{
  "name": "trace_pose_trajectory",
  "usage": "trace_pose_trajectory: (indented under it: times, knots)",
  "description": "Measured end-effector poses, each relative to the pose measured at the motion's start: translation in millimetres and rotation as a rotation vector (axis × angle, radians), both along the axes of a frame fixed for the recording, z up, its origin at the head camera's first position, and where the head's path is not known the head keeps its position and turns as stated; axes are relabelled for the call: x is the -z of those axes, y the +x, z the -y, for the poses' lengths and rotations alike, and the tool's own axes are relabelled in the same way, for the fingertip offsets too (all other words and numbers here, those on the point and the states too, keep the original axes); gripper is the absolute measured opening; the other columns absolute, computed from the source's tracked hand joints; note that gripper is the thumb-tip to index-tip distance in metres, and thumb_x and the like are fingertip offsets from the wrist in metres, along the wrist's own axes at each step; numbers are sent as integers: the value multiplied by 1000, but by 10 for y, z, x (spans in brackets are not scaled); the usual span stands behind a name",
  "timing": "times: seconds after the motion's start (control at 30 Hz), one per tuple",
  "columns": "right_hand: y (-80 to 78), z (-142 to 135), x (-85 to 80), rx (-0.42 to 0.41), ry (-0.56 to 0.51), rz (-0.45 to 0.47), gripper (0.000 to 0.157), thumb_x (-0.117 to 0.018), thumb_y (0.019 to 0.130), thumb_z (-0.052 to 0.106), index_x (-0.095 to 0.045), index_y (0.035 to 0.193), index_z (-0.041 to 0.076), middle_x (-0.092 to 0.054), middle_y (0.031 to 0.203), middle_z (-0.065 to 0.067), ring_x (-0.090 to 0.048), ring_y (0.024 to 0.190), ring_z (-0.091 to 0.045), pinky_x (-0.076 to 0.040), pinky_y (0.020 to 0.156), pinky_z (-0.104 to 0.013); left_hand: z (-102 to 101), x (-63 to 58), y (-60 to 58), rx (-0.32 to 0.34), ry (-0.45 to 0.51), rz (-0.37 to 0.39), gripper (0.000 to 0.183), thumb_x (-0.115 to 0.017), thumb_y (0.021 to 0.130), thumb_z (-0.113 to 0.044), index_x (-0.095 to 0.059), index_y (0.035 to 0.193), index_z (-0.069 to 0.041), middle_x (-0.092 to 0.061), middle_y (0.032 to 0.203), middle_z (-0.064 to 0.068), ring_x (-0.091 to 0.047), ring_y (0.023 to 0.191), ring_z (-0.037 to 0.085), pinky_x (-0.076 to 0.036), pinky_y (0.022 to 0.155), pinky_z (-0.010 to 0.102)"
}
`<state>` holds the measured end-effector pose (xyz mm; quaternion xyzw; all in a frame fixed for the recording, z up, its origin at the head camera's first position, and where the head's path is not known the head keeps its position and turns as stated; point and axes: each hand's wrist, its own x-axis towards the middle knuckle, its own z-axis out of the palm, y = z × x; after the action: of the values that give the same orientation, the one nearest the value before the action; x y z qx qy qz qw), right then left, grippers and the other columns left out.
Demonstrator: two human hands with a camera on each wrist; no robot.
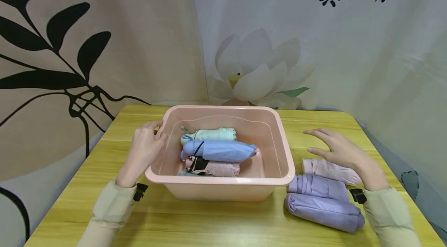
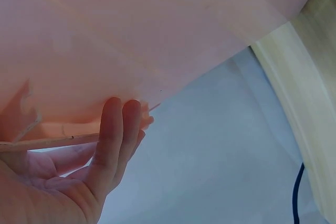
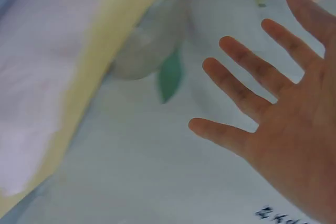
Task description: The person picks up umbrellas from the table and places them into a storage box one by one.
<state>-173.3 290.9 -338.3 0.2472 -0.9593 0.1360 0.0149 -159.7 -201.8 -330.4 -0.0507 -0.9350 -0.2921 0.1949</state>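
Observation:
A pink plastic bin (image 1: 220,181) stands mid-table. Inside lie three folded umbrellas: a mint one (image 1: 209,134), a blue one (image 1: 220,150) and a pink one (image 1: 220,169). My left hand (image 1: 153,132) grips the bin's left rim, thumb on top; the left wrist view shows its fingers (image 2: 119,124) against the bin's outer wall (image 2: 157,35). My right hand (image 1: 326,144) hovers open, fingers spread (image 3: 247,72), just above a pale pink folded umbrella (image 1: 323,169). Two lavender folded umbrellas (image 1: 316,185) (image 1: 323,210) lie in front of that one, right of the bin.
The yellow wooden table (image 1: 209,220) has bare room in front of the bin and to its left. Printed cloth backdrops (image 1: 265,68) hang close behind the table and along both sides. The table's right edge (image 1: 401,177) runs close by the umbrellas.

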Motion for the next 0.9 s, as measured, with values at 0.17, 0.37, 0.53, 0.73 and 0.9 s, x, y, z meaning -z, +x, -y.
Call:
trace_pose_trajectory:
  times: [0.17, 0.37, 0.53, 0.73, 0.9]
  knots:
    - [16, -272, 269, 30, 13, 119, 55, -61, 91, 36, -49, 136, 9, -51, 135, -25, -46, 123, -49, -39, 94, -64, -4, 6, -9, 4, 7, 5, 39, -54, 85, -4, -58, 118, 15, -59, 116, 35, -52, 54, 20, -39, 45, 22]
    - [15, -507, 541, 32, 40, 205, 59, -67, 85, 34, -49, 135, 9, -54, 131, -25, -53, 116, -46, -43, 90, -61, -2, 8, -10, 8, 15, 11, 39, -54, 85, -4, -57, 119, 16, -60, 115, 35, -58, 61, 24, -42, 45, 22]
    - [29, -600, 641, 37, 54, 253, 63, -70, 82, 37, -50, 135, 9, -53, 133, -26, -48, 121, -50, -41, 92, -62, -3, 0, -8, 5, 19, 27, 40, -53, 85, -4, -57, 120, 15, -59, 115, 35, -54, 53, 20, -39, 43, 21]
    - [10, -631, 683, 12, 18, 283, 64, -68, 82, 43, -50, 134, 11, -54, 133, -24, -48, 121, -49, -41, 93, -62, -1, -1, -5, 1, 16, 24, 40, -54, 85, -5, -57, 120, 15, -60, 114, 35, -59, 62, 24, -42, 46, 22]
    - [-14, -619, 695, 34, 31, 306, 61, -66, 84, 44, -51, 134, 13, -56, 132, -22, -51, 120, -45, -43, 92, -60, -2, -3, -7, -2, 15, 39, 41, -53, 85, -5, -56, 121, 15, -59, 116, 35, -56, 58, 22, -41, 45, 22]
